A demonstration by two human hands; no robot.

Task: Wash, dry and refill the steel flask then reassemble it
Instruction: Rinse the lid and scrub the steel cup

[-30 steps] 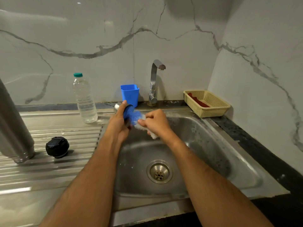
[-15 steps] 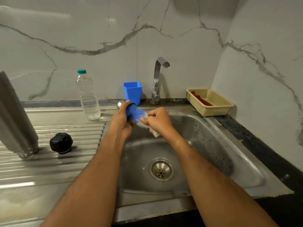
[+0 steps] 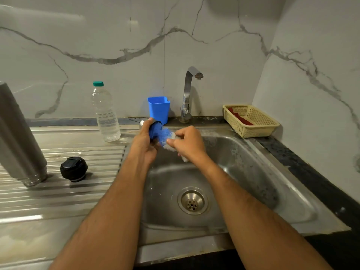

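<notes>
Hands working at frame centre, above the far-left rim of the sink (image 3: 253,172). Left hand (image 3: 145,142) is gripping a small steel cup (image 3: 143,123), fingers wrapped round it, blue inner part showing at its mouth. Right hand (image 3: 190,144) is pinching a blue-and-white scrubber (image 3: 165,136), fingers curled, pressing it against the cup's open end. Flask body (image 3: 17,137) is standing mouth-down at the far left of the frame on the ribbed drainboard (image 3: 58,195), well apart from the hands. Black stopper (image 3: 73,168) is sitting just right of the flask, also on the drainboard, not touching it. Plastic bottle (image 3: 105,114) with a green cap is standing upright at the back of the drainboard, left of centre. Blue tub (image 3: 158,109) is sitting behind the hands, beside the tap (image 3: 188,94). Tap spout showing no water. Yellow basket (image 3: 251,121) is sitting at centre right on the dark table (image 3: 303,172), with something red inside. Drain (image 3: 192,200) is showing below the hands.
</notes>
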